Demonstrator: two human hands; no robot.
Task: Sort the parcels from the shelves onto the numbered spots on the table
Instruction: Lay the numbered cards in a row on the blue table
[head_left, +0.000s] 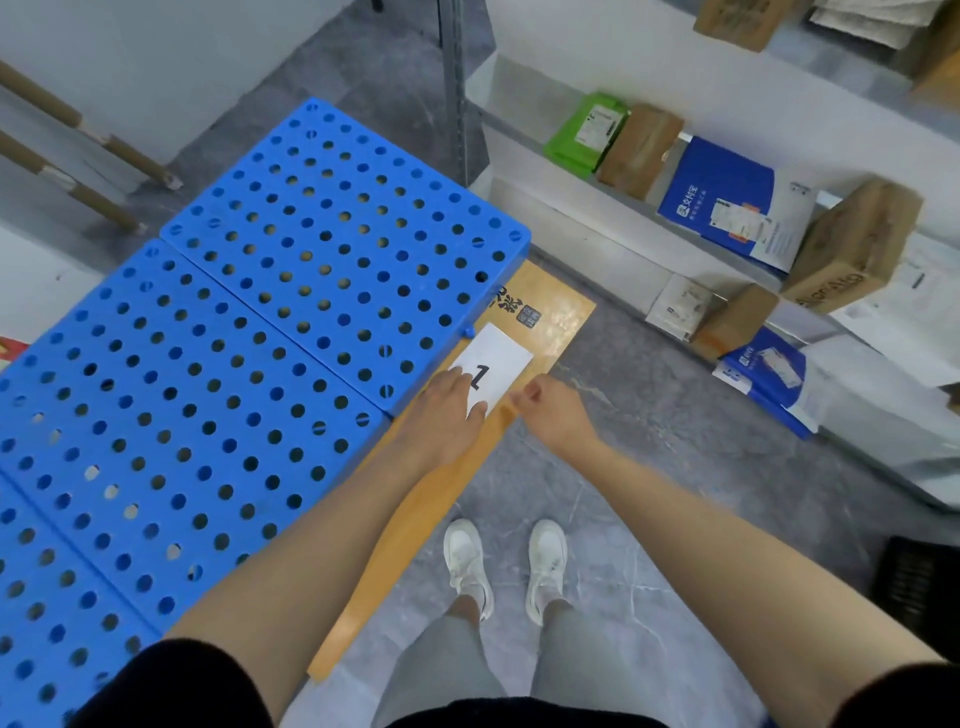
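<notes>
- The left hand (452, 410) lay flat on the paper label marked 1 (501, 361), fingers straight, pressing it onto the cardboard (553, 312) beside the blue panels (260, 322).
- The right hand (550, 413) had its fingers curled at the label's near corner. I could not tell whether it pinched the paper.
- The parcels (727, 202) sat on the shelves (524, 132) to the right, well apart from both hands.
- By my judgement, spot 1 was being fixed. Next would come a turn to the shelves for 1 parcel.
</notes>
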